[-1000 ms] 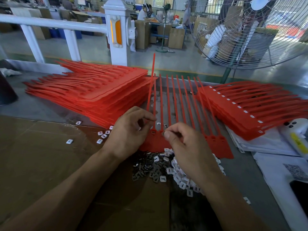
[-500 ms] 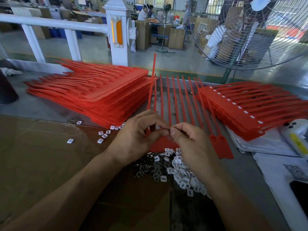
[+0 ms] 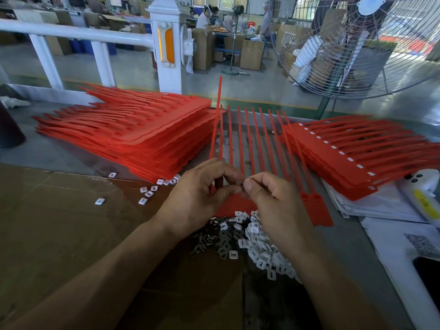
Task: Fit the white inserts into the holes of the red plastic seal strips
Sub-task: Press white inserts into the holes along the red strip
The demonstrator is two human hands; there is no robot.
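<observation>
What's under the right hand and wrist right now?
Under the right hand lies the pile of white inserts, next to darker metal clips. The wrist covers part of the pile, so how far it extends there cannot be seen. The red strip sheet is partly hidden too.

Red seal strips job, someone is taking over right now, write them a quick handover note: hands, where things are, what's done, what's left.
Left hand grips the red plastic seal strip sheet lying in the middle of the table. Right hand pinches something small against it at the fingertips, probably a white insert; it is too hidden to be sure.
Loose white square inserts are piled just below the hands, beside dark metal clips.
Done: the stack of red strips on the right shows white inserts in its holes.
Left: the stack of red strips on the left shows empty holes; the current sheet is in progress.
</observation>
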